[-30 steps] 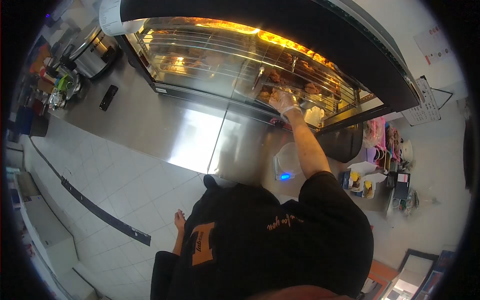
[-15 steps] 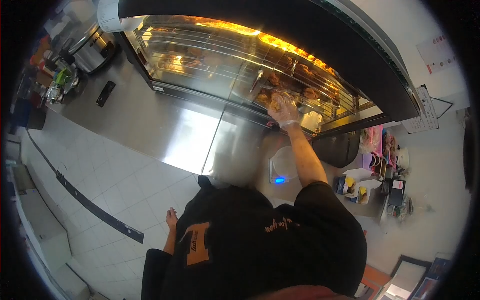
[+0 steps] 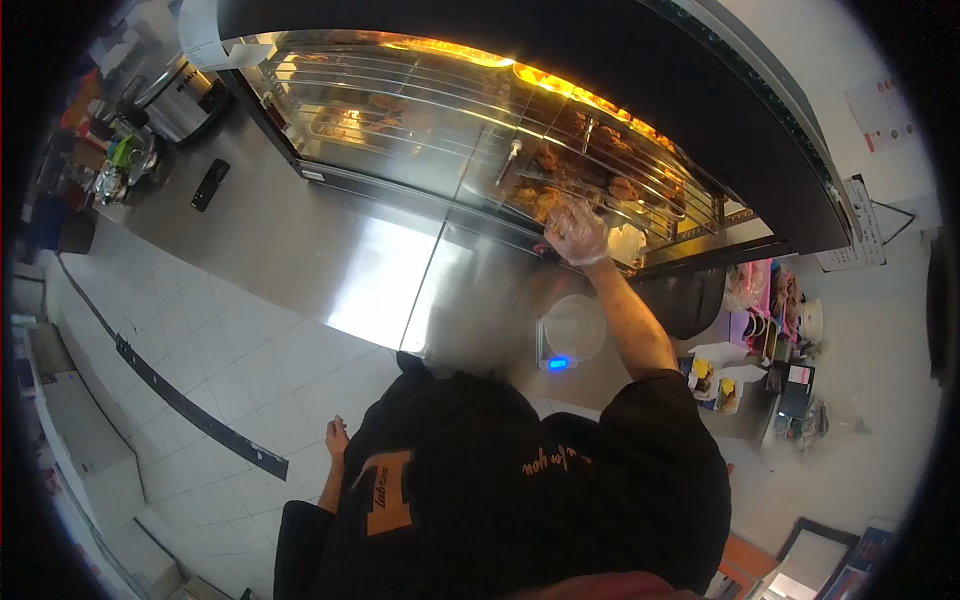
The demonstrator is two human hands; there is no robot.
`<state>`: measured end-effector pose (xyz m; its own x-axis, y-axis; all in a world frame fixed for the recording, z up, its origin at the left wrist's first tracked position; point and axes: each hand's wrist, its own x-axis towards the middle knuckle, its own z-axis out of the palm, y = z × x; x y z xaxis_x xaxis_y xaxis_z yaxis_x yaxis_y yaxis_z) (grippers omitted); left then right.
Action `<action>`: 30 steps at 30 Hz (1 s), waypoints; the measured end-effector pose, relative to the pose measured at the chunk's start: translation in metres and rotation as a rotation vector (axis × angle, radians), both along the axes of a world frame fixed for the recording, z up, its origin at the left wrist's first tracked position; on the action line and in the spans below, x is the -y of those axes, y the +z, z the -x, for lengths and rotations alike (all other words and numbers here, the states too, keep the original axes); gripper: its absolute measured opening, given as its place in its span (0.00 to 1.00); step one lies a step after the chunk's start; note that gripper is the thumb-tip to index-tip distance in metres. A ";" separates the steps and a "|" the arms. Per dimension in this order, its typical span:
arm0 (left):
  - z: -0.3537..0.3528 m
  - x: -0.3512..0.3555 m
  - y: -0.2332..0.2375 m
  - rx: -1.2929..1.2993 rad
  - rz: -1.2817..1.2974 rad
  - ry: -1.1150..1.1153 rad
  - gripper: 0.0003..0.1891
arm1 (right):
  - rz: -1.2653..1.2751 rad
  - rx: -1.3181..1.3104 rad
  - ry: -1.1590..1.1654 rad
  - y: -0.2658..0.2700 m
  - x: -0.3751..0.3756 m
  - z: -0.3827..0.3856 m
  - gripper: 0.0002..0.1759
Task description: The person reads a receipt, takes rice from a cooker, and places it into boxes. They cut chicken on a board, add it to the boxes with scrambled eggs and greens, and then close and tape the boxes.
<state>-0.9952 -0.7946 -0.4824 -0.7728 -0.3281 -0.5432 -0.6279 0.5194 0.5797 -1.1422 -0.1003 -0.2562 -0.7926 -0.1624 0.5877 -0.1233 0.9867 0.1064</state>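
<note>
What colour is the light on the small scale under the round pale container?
The small glowing light is blue; head view.

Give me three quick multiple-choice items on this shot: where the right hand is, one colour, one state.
1. Where is the right hand?
A. at the open side of the food warmer
B. on the floor tiles
C. on the dark shirt

2. What colour is the small light below the round tub on the counter?
A. red
B. blue
C. green

3. How is the right hand covered?
A. bare
B. in a thin clear glove
C. in a black mitt

Answers: 1 A, it sits at the racks beside the fried chicken. 2 B, the glow is plainly blue. 3 B, a see-through glove ends at the wrist.
</note>
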 end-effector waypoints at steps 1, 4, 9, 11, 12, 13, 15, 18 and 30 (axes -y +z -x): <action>0.001 -0.001 0.004 -0.015 0.006 -0.018 0.28 | 0.013 -0.058 0.033 -0.002 -0.001 0.002 0.26; 0.001 0.003 -0.001 -0.028 -0.003 -0.038 0.27 | -0.015 -0.055 -0.009 0.005 0.009 0.006 0.28; 0.009 -0.007 0.006 -0.003 -0.030 -0.068 0.26 | -0.151 -0.089 0.135 -0.016 -0.006 0.016 0.27; 0.013 -0.005 0.007 0.007 -0.050 -0.065 0.26 | -0.090 -0.096 0.090 -0.019 -0.003 0.009 0.25; 0.014 -0.003 0.005 0.012 -0.060 -0.063 0.26 | -0.079 -0.128 0.091 -0.005 0.000 0.007 0.22; 0.017 -0.001 0.002 0.011 -0.052 -0.067 0.27 | -0.068 -0.160 0.092 0.009 0.003 0.004 0.20; 0.022 0.005 -0.004 0.017 -0.039 -0.081 0.28 | 0.006 -0.073 0.074 0.046 0.011 -0.007 0.20; 0.029 0.006 -0.006 -0.008 -0.038 -0.096 0.30 | 0.281 -0.007 -0.077 0.050 0.031 -0.043 0.19; 0.057 -0.022 -0.001 0.058 -0.048 -0.195 0.31 | 0.873 0.771 -0.852 -0.109 0.065 -0.159 0.24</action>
<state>-1.0526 -0.7726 -0.4837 -0.7864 -0.1481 -0.5996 -0.5510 0.6071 0.5726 -0.9830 -0.1649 -0.3648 -0.6232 0.6938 -0.3610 0.7779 0.5017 -0.3784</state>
